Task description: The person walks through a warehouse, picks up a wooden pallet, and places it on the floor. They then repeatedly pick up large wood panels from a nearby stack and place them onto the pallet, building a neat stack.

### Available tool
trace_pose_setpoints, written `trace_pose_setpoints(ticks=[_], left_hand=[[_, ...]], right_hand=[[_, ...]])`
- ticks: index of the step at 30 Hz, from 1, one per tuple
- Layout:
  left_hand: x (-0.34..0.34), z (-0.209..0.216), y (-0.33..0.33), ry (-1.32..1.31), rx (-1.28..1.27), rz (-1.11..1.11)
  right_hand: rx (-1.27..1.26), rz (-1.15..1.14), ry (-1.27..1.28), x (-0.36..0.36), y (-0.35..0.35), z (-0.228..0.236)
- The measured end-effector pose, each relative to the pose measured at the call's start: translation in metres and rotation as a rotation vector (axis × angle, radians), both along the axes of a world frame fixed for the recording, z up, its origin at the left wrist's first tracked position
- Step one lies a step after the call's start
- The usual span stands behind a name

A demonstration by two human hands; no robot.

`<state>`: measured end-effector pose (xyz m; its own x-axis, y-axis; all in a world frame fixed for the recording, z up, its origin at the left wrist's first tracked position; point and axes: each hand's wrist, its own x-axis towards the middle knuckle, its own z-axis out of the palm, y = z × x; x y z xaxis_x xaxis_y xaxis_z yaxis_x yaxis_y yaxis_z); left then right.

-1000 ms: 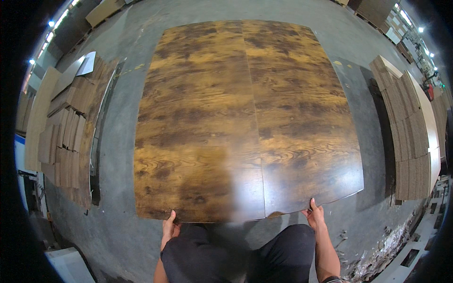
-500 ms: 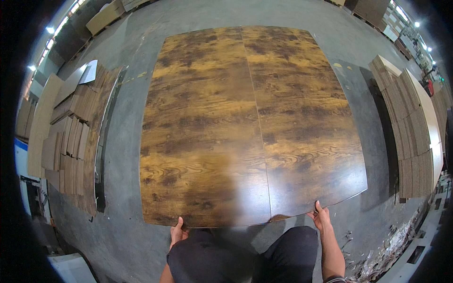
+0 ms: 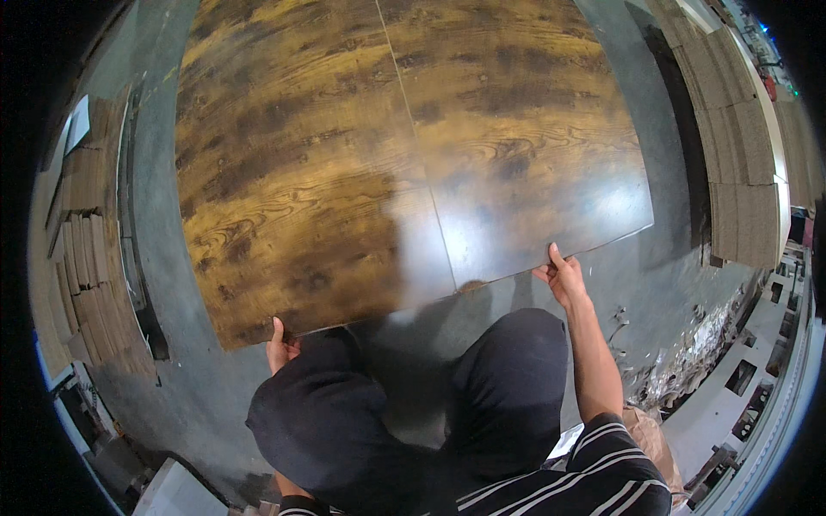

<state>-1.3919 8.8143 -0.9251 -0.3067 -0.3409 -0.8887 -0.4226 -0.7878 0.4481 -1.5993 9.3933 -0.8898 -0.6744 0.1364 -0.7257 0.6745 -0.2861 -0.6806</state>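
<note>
A large brown wood-grain panel (image 3: pixel 292 189) stretches ahead of me, its near edge just beyond my knees. A thin pale line runs down it from far to near; whether this is a joint between two boards I cannot tell. My left hand (image 3: pixel 281 347) grips the near edge close to the left corner, thumb on top and fingers underneath. Farther right, my right hand (image 3: pixel 563 279) pinches the same edge in the same way, thumb up. The fingers below the panel are partly hidden. The panel slants, its right side farther from me than its left.
Stacked brown boards (image 3: pixel 90 249) stand on the left, with a white sheet (image 3: pixel 79 120) on them. Another tall stack of boards (image 3: pixel 740 146) is on the right. Scraps (image 3: pixel 680 348) litter the grey floor (image 3: pixel 202 413) beside a white machine frame (image 3: pixel 714 413) at the lower right.
My view has tilted down and shifted, so the panel sits higher in the picture and its far edge is out of sight. The panel looks more slanted. Both hands keep their grip.
</note>
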Motion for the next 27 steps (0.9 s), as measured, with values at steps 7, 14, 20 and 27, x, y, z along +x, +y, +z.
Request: trace_pose_setpoints(ticks=[7, 14, 20, 27], left_hand=[[-0.007, 0.003, 0.012, -0.030, -0.077, 0.096], [-0.009, 0.008, 0.007, -0.073, 0.001, 0.075], [-0.020, 0.020, 0.025, -0.129, -0.139, 0.118], [-0.007, 0.010, 0.006, -0.063, -0.038, 0.010]], right_hand=[[-0.010, 0.015, 0.022, 0.000, -0.001, 0.001], [0.016, -0.006, 0.011, 0.003, 0.000, -0.002], [0.030, -0.020, 0.012, 0.007, -0.002, -0.003], [0.012, 0.011, 0.045, 0.009, -0.002, -0.005]])
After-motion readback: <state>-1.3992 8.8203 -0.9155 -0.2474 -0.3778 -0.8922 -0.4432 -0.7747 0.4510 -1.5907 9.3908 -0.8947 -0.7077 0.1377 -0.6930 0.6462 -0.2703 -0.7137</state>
